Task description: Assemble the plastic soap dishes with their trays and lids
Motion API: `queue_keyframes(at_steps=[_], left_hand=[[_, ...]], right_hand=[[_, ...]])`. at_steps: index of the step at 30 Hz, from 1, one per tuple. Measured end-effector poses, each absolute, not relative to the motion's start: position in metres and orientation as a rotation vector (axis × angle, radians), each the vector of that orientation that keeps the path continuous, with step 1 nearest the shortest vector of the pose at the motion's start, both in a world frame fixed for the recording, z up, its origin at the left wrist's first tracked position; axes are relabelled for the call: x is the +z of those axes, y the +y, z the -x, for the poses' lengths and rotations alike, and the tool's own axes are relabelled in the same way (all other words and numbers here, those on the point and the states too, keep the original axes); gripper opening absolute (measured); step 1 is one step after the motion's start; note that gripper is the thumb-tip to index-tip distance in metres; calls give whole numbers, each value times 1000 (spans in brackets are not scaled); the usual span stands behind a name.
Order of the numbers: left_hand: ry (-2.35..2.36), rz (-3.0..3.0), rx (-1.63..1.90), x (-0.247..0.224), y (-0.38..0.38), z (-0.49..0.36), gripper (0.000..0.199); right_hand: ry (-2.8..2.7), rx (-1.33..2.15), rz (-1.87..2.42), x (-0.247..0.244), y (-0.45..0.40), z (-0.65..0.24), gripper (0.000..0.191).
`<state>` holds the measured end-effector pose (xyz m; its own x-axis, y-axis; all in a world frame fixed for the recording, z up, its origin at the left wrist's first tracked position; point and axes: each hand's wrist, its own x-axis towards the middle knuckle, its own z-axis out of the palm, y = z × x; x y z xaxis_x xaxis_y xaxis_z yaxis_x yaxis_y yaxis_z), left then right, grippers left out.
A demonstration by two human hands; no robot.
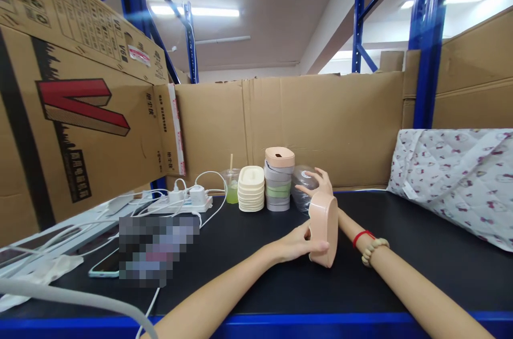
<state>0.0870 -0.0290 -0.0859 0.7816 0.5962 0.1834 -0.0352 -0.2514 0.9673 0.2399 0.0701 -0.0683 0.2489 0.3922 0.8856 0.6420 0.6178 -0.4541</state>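
Note:
My left hand (295, 244) grips a peach-coloured plastic box (324, 229), tilted on its side above the black tabletop. Behind that box, my right hand (321, 184) reaches out with its fingers apart, beside a stack of clear plastic pieces (301, 186). Whether the fingertips touch the clear stack I cannot tell. Just left of it stands a stack of grey and green containers (277, 189), topped by a peach piece (279, 156) with a dark slot. Several cream lids (250, 189) are piled next to that stack.
A cup of green drink with a straw (232, 193) stands at the back. White power strips (178, 202) with tangled cables and a phone (105, 265) lie on the left. A large cardboard box (92, 114) walls the left side; a patterned quilted bag (457, 184) sits at right.

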Motion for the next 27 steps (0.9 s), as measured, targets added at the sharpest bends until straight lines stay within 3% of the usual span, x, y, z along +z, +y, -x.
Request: queue_keyframes(at_steps=[4, 9, 14, 20, 23, 27], left_hand=[[416, -1787, 621, -80, -32, -85, 105], [446, -1762, 656, -81, -27, -84, 87], [479, -1599, 794, -89, -18, -82, 78], [509, -1416, 1337, -73, -9, -72, 76], [552, -1287, 1590, -62, -4, -65, 67], [519, -1257, 1611, -55, -5, -62, 61]], right_hand=[[-1406, -155, 1018, -72, 92, -242, 68], [-1466, -120, 972, -77, 99, -246, 75], [-1296, -141, 997, -61, 71, -248, 60], [-1223, -258, 807, -38, 19, -227, 41], [-1601, -249, 666, -43, 2, -207, 48], [-1973, -162, 639, -59, -3, -187, 66]])
